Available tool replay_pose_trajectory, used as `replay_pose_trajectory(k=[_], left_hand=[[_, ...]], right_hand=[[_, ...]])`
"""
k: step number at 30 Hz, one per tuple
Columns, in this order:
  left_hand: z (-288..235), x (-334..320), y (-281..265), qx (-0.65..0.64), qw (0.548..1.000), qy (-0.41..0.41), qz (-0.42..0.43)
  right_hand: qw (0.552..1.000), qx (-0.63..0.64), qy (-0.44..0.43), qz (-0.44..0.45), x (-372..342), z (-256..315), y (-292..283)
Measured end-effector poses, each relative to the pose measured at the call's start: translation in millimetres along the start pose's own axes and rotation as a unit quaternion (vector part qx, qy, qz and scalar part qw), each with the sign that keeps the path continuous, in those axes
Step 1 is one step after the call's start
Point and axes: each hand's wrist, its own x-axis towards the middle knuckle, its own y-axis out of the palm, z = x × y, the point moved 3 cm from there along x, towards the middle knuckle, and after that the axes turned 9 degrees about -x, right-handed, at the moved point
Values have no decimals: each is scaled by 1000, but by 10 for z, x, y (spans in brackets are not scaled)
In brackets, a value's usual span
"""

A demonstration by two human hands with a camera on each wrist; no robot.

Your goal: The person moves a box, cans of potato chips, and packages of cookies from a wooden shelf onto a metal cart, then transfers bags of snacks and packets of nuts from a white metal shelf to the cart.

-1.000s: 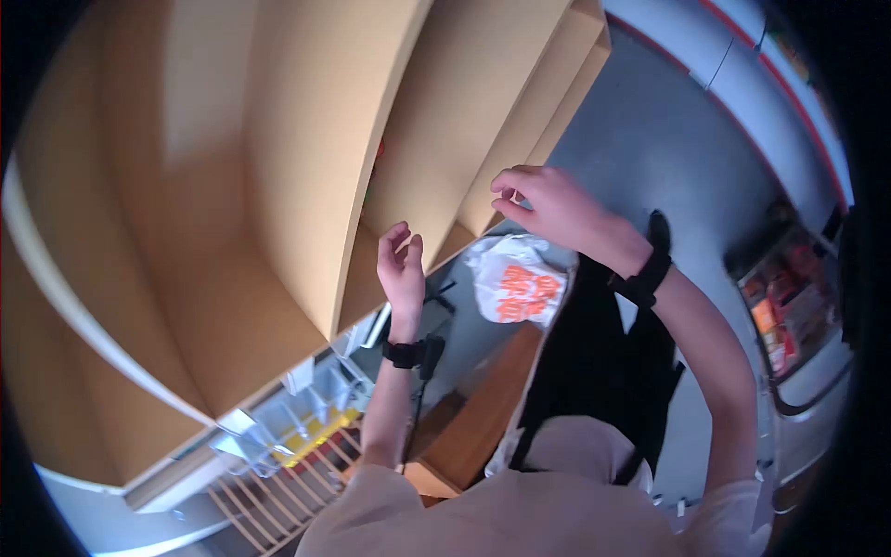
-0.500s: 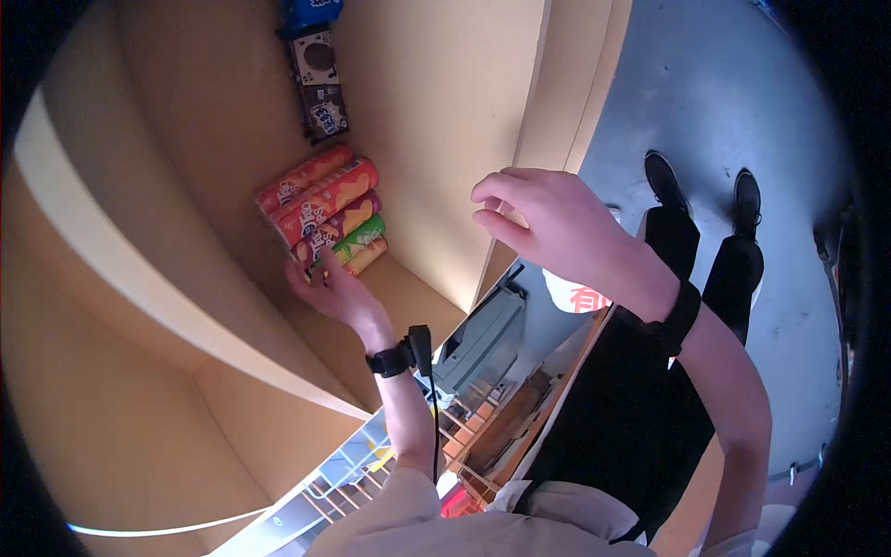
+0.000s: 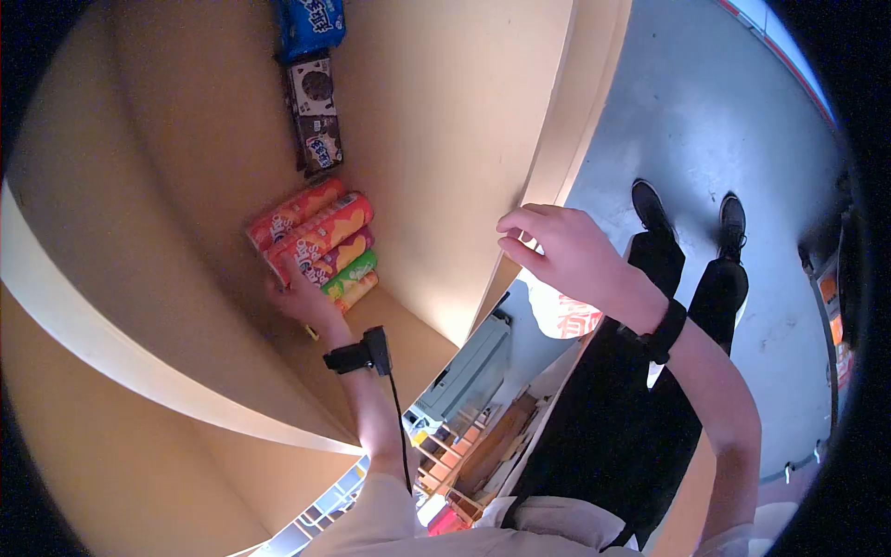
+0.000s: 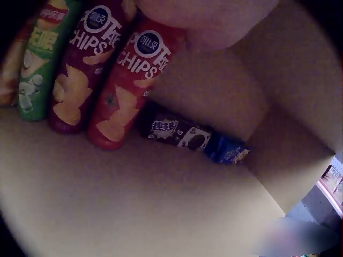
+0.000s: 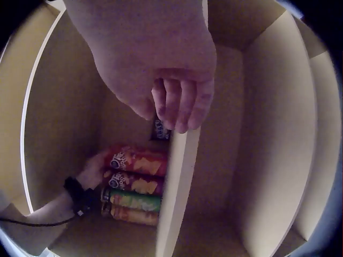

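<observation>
In the head view my left hand (image 3: 302,302) is at the near end of a red potato chip canister (image 3: 320,227), its fingers overlapping that end. The left wrist view has the base of this hand over the canister's top; the fingertips are hidden, so I cannot tell whether they grip it. Beside it lie a purple chip canister (image 4: 80,80), a green one (image 4: 40,75) and an orange one (image 5: 134,215). Another red canister (image 3: 295,212) lies behind. My right hand (image 3: 566,246) hangs with loosely bent fingers and holds nothing, near the shelf's divider edge (image 5: 179,182).
A dark cookie pack (image 3: 316,111) and a blue snack pack (image 3: 311,28) lie farther along the same compartment. A curved pale shelf edge (image 3: 186,401) runs left of my left arm. Below are a grey case (image 3: 464,367) and a white bag (image 3: 557,311) with red print.
My left hand has gone from outside the shelf into the compartment and reached the red canister. The head view has swung to show the snacks. My right hand stays loosely bent.
</observation>
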Motion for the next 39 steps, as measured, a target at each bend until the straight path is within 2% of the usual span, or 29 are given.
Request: replay_pose_trajectory(k=[4, 6, 7, 9, 13, 15, 19, 24, 29, 31, 33, 35, 37, 38, 39], left_hand=[[131, 153, 29, -68, 995, -66, 32], [69, 127, 10, -51, 999, -15, -13], [24, 85, -10, -52, 998, -14, -14], [-152, -53, -101, -11, 996, 78, -47], [-496, -239, -247, -35, 992, 81, -88], [-502, -167, -112, -54, 996, 64, -30], [-283, 67, -89, -13, 997, 76, -21], [-269, 33, -123, -99, 994, 31, -25], [53, 198, -258, -102, 994, 9, -40], [-61, 141, -199, -111, 993, 14, -39], [-276, 18, -137, -126, 990, -39, -41], [-543, -109, -167, -116, 993, -10, -26], [-599, -194, -240, -106, 994, 20, -11], [-596, -222, -263, -138, 989, 42, 21], [-612, -268, -262, -154, 986, 53, 37]], right_hand=[[1000, 12, -12, -24, 69, -26, 11], [1000, 7, -5, -22, 79, -12, 22], [1000, 4, 1, -18, 82, 5, 29], [1000, 2, -6, -23, 83, 58, 26], [999, -6, -37, -28, 161, 204, 7], [998, -19, -53, -34, 236, 243, 3], [997, -29, -64, -35, 324, 303, 0], [997, -11, -55, -43, 341, 189, 58], [998, -12, -45, -40, 354, 153, 115], [997, -2, -51, -56, 378, 143, 85], [998, -15, -45, -49, 375, 165, 50], [998, -27, -39, -42, 381, 215, 18], [978, -104, -139, -114, 414, 401, -27], [978, -106, -139, -113, 445, 481, -28], [969, -116, -182, -122, 470, 604, -25]])
